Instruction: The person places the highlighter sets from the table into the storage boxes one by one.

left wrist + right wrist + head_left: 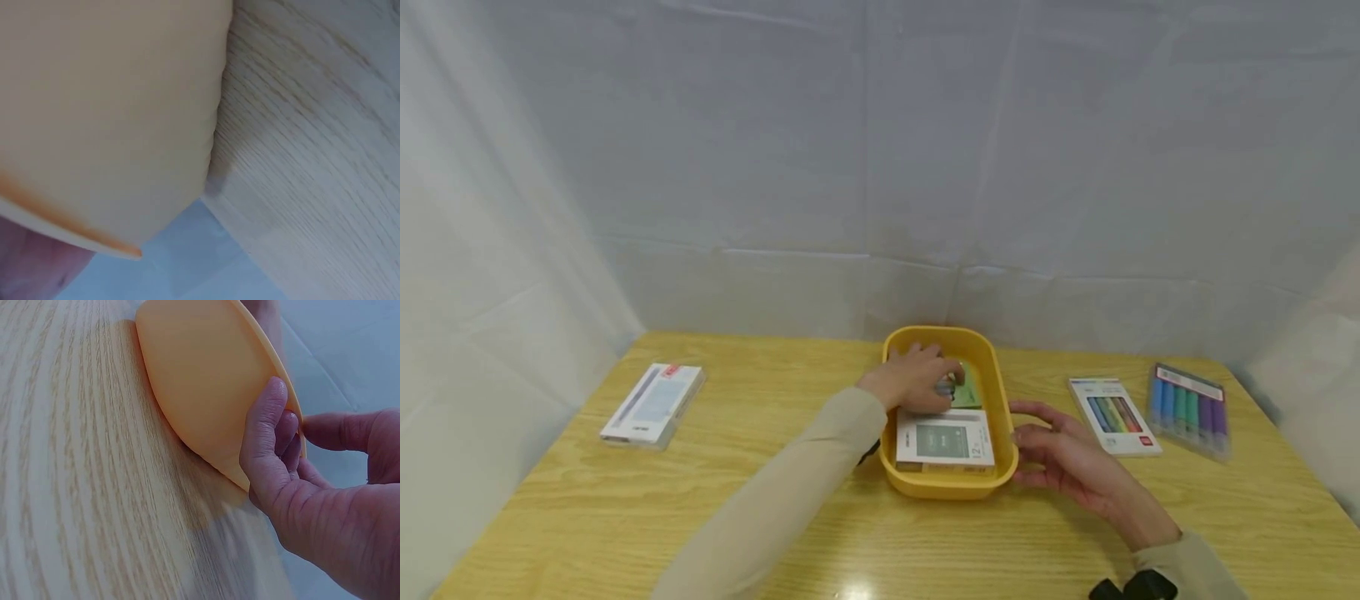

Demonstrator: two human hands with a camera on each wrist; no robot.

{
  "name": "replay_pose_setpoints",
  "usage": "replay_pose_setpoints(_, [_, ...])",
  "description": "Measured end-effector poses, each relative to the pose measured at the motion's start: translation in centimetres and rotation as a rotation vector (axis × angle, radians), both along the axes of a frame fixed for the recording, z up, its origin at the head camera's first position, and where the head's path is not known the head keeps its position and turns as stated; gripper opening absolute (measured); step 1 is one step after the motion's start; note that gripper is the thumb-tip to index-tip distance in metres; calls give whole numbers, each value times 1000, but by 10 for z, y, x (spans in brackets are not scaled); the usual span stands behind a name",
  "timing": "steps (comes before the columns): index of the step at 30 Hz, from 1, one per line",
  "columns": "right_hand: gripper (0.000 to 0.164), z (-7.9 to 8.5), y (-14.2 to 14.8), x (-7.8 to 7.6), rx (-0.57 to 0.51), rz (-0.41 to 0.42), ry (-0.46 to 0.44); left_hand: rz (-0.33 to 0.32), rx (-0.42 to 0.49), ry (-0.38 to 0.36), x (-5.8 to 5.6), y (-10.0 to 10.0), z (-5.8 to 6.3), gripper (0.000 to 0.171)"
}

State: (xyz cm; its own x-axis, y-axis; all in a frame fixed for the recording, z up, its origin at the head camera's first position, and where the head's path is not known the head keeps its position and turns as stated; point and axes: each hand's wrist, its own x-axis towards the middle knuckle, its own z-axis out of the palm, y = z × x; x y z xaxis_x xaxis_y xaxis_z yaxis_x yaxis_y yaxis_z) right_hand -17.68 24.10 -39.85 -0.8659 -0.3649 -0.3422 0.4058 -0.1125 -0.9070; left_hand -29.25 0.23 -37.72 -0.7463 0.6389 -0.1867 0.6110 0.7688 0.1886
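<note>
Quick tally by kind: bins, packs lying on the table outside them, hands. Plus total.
Yellow bin: 1
Packs on the table outside it: 3 (white pack at left, white pack with coloured panel, clear pack of blue, green and purple items)
Hands: 2 (left hand, right hand)
Total: 6

At your ten o'clock, a flat white box point(652, 405) with a red label point(672, 370) lies on the wood-grained surface point(782, 383). At your two o'clock, a white pack with a multicoloured front point(1115, 417) lies just beside a clear case of blue, green and purple pens point(1191, 410). Creased pale sheeting point(880, 167) hangs at twelve.
</note>
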Motion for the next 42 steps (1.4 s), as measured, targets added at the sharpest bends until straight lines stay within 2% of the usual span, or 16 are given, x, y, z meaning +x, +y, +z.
replay_pose_setpoints(6, [63,0,0,0,5,0,-4,-4,40,30,6,1,6,51])
replay_pose_setpoints(12, [61,0,0,0,0,9,4,-54,134,135,16,-5,16,50])
replay_pose_setpoints(18, [62,0,0,0,10,3,4,-117,189,304,27,-13,21,46])
replay_pose_setpoints(23, [63,1,-1,-1,26,-7,4,-157,168,483,34,-19,19,45])
replay_pose_setpoints(28, [65,1,-1,-1,35,-8,-2,-122,156,598,40,-25,18,55])
replay_pose_setpoints(34, [66,1,-2,-1,35,-12,-3,-57,155,704,46,-32,16,69])
replay_pose_setpoints(42, [64,2,-2,0,30,-22,2,53,195,723,52,-50,12,70])
